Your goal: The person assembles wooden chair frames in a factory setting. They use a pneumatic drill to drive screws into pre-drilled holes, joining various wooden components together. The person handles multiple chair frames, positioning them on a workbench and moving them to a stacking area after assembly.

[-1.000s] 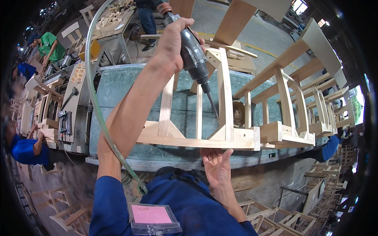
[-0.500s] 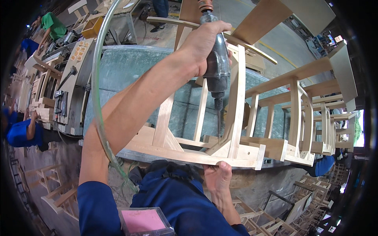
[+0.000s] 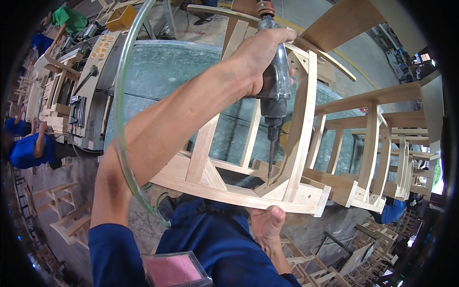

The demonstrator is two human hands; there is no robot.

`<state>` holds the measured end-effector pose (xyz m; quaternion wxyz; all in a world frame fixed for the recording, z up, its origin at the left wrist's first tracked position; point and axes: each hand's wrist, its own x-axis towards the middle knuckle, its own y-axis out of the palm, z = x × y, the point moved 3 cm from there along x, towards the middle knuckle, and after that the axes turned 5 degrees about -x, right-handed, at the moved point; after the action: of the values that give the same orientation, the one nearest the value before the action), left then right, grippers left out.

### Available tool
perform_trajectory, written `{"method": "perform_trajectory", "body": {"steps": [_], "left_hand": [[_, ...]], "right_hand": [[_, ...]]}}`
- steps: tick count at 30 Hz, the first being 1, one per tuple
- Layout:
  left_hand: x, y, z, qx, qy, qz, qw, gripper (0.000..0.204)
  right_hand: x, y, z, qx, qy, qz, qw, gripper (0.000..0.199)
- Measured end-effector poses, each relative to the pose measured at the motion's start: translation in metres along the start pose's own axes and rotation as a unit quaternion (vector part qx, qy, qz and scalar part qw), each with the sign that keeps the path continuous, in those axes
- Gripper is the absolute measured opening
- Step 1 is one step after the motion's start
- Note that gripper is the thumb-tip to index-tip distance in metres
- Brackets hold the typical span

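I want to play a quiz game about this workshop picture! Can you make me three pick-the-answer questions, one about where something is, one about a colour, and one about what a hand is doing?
1. Where does the tip of the power screwdriver point?
A. Into a lower corner of the wooden chair frame
B. At the floor
C. At the pink card

2. What colour are the person's sleeves?
A. Red
B. Blue
C. White

3. What is the right hand doing?
A. Hanging free
B. Holding a hammer
C. Pressing against the frame's near rail from below

Answers:
1 A, the bit reaches down to the corner block.
2 B, both sleeves are blue.
3 C, its thumb lies on the rail's edge, while the left hand grips the tool.
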<state>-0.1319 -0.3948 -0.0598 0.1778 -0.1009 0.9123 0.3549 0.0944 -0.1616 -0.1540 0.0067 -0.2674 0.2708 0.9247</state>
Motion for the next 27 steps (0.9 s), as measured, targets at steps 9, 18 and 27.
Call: {"method": "perform_trajectory", "body": {"steps": [9, 18, 27], "left_hand": [[0.002, -0.003, 0.010, -0.004, -0.035, -0.004, 0.999, 0.045], [0.014, -0.011, 0.021, 0.009, -0.057, -0.039, 0.998, 0.048], [0.014, -0.011, 0.020, 0.003, -0.052, -0.027, 0.998, 0.048]], "right_hand": [[0.001, -0.013, -0.006, 0.030, 0.047, 0.019, 0.998, 0.085], [0.004, -0.004, -0.005, 0.012, 0.000, 0.013, 1.000, 0.085], [0.004, -0.004, -0.005, 0.003, 0.000, 0.015, 1.000, 0.086]]}}
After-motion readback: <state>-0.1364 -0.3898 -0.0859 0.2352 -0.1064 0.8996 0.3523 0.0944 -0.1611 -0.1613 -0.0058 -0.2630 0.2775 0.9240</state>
